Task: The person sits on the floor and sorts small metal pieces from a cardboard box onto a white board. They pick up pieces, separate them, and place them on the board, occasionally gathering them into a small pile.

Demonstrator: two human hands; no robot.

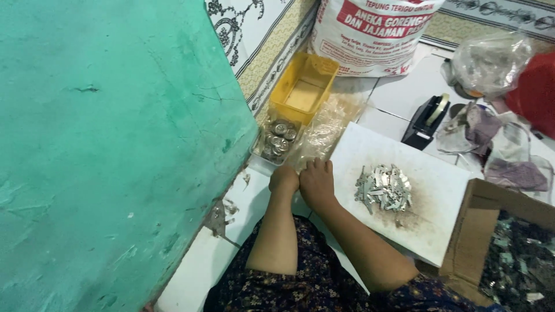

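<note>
My left hand point(283, 179) and my right hand point(317, 182) are pressed side by side on the near edge of a crinkled clear plastic bag point(326, 130) lying on the floor. Both hands have their fingers curled on the plastic. Just right of my right hand a white board point(439, 185) carries a heap of small flat silver metal strips point(383, 188). Beyond my left hand a clear plastic tub point(276, 140) holds several round silver metal pieces.
A teal wall point(104, 150) fills the left. A yellow plastic bin point(303, 86) and a white printed sack point(376, 34) stand further back. A black tape dispenser point(426, 118), cloth scraps and plastic bags lie at right. An open cardboard box point(509, 248) of metal bits sits near right.
</note>
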